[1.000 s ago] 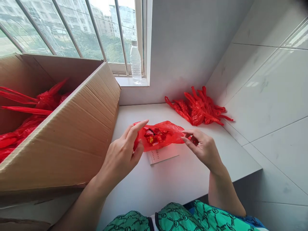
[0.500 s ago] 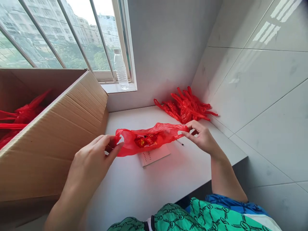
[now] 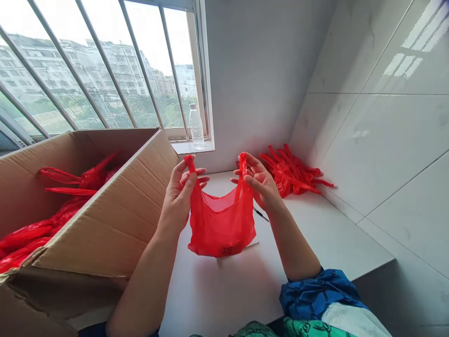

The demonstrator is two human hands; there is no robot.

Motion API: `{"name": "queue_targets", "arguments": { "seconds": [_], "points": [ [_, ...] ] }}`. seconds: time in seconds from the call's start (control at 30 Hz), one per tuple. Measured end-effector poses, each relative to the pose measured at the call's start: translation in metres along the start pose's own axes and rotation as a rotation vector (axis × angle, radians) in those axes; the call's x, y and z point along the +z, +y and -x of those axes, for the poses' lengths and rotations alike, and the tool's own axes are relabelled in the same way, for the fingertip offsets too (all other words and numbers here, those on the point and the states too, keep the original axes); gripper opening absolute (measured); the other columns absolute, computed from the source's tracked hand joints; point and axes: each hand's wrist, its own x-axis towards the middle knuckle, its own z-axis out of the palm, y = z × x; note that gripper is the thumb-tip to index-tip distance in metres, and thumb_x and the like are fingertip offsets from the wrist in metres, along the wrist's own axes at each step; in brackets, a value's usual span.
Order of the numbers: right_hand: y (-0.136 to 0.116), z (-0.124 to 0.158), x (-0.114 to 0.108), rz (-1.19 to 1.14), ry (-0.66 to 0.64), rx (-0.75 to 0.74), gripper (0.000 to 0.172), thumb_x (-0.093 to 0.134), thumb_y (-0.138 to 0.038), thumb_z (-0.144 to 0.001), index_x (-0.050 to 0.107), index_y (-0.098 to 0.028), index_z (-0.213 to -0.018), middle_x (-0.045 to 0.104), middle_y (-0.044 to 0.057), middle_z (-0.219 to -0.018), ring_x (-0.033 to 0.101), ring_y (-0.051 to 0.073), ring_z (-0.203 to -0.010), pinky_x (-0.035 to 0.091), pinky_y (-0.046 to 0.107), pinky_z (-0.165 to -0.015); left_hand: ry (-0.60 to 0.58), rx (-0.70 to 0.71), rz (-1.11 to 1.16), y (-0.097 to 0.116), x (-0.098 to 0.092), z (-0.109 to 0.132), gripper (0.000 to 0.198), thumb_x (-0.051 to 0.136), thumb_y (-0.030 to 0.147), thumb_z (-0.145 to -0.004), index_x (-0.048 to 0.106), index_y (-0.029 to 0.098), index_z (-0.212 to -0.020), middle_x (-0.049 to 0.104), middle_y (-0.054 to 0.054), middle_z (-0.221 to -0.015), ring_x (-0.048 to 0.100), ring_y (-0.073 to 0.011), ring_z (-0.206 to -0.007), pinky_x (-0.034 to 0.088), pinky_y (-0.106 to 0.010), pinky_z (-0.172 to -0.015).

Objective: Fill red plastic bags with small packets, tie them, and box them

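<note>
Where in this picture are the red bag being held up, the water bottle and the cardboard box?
red plastic carrier bag [image 3: 221, 229], head view, on the middle of its body
plastic water bottle [image 3: 196, 128], head view, on the middle of the bottle
cardboard box [image 3: 105, 224], head view, on the outer face of its near wall

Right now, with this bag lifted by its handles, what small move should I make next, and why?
Probably swing the red plastic bag left and lower it into the cardboard box. Your left hand and right hand each pinch a handle, the bag hangs clear of the counter, and that box holds similar red bags.
</note>
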Motion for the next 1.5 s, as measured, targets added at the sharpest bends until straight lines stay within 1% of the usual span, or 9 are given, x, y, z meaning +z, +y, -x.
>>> {"name": "queue_targets", "arguments": {
  "seconds": [0.27,0.43,0.53,0.63,0.73,0.97,1.07,1.23,1.5],
  "points": [
    [0.018,0.012,0.02,0.041,-0.259,0.244,0.082,0.074,-0.044,-0.084,0.031,-0.038,-0.153,0.052,0.006,-0.146,0.069,0.014,-0.083,0.061,0.033,-0.077,-0.311,-0.204,-0.028,-0.024,0.014,0.007,0.058,0.047,0.064,-0.094,0.052,0.027,-0.139,0.046,0.006,-0.053,0.037,-0.0092,-0.042,0.034,-0.022,-0.044],
    [0.028,0.017,0.034,0.034,-0.366,0.355,0.054,0.065,-0.052,-0.09,0.058,-0.022,-0.133,0.073,0.006,-0.094,0.071,0.019,-0.075,0.057,0.032,-0.067,-0.568,-0.326,0.025,-0.043,0.006,0.011,0.098,0.014,0.091,-0.08,0.061,0.021,-0.13,0.046,0.0,-0.057,0.04,-0.0137,-0.051,0.033,-0.025,-0.046],
    [0.034,0.017,0.038,-0.046,-0.31,0.435,0.048,0.057,-0.056,-0.093,0.064,-0.021,-0.125,0.065,-0.001,-0.066,0.067,0.017,-0.065,0.048,0.027,-0.057,-0.616,-0.295,-0.046,-0.042,0.001,0.014,0.071,0.036,0.075,-0.092,0.053,0.024,-0.138,0.053,-0.001,-0.069,0.048,-0.0147,-0.061,0.041,-0.025,-0.055],
    [0.041,0.014,0.036,-0.124,-0.154,0.466,0.046,0.056,-0.058,-0.092,0.068,-0.02,-0.114,0.056,-0.004,-0.058,0.05,0.011,-0.051,0.037,0.024,-0.049,-0.582,-0.298,-0.025,-0.04,-0.005,0.017,0.062,0.066,0.047,-0.09,0.039,0.029,-0.143,0.06,-0.001,-0.082,0.054,-0.0144,-0.071,0.046,-0.026,-0.067],
    [0.045,0.011,0.032,-0.153,-0.04,0.444,0.042,0.055,-0.058,-0.092,0.069,-0.021,-0.107,0.06,-0.001,-0.068,0.038,0.009,-0.05,0.029,0.023,-0.044,-0.45,-0.38,0.089,-0.043,-0.009,0.018,0.059,0.07,0.04,-0.088,0.037,0.028,-0.136,0.061,0.001,-0.082,0.055,-0.0135,-0.073,0.044,-0.025,-0.07],
    [0.03,0.014,0.023,0.24,-0.3,0.218,0.034,0.051,-0.046,-0.098,0.066,-0.019,-0.083,0.058,0.007,-0.108,0.056,0.013,-0.08,0.049,0.027,-0.067,-0.413,-0.465,0.069,-0.048,-0.012,0.016,0.054,0.062,0.053,-0.09,0.049,0.024,-0.134,0.056,0.002,-0.076,0.052,-0.0121,-0.067,0.042,-0.024,-0.066],
    [0.025,0.016,0.024,0.381,-0.265,0.131,0.015,0.058,-0.037,-0.095,0.06,-0.023,-0.101,0.057,0.005,-0.108,0.059,0.016,-0.095,0.053,0.031,-0.079,-0.445,-0.329,-0.137,-0.049,-0.012,0.018,0.059,0.071,0.045,-0.085,0.05,0.026,-0.136,0.049,0.006,-0.07,0.047,-0.0109,-0.064,0.038,-0.022,-0.06],
    [0.027,0.02,0.025,0.481,-0.148,-0.02,0.021,0.071,-0.034,-0.086,0.056,-0.024,-0.097,0.055,0.002,-0.1,0.059,0.014,-0.083,0.055,0.03,-0.074,-0.395,-0.176,-0.427,-0.051,-0.01,0.023,0.033,0.06,0.041,-0.092,0.067,0.023,-0.119,0.052,0.004,-0.063,0.047,-0.0106,-0.058,0.037,-0.022,-0.055],
    [0.022,0.034,0.016,0.724,-0.134,-0.229,0.005,0.064,-0.028,-0.093,0.068,-0.026,-0.094,0.063,0.003,-0.098,0.065,0.015,-0.086,0.054,0.028,-0.069,-0.378,-0.399,0.063,-0.041,-0.012,0.02,0.038,0.068,0.039,-0.088,0.07,0.019,-0.121,0.073,-0.011,-0.114,0.067,-0.0221,-0.1,0.053,-0.032,-0.089]
  ]
}}
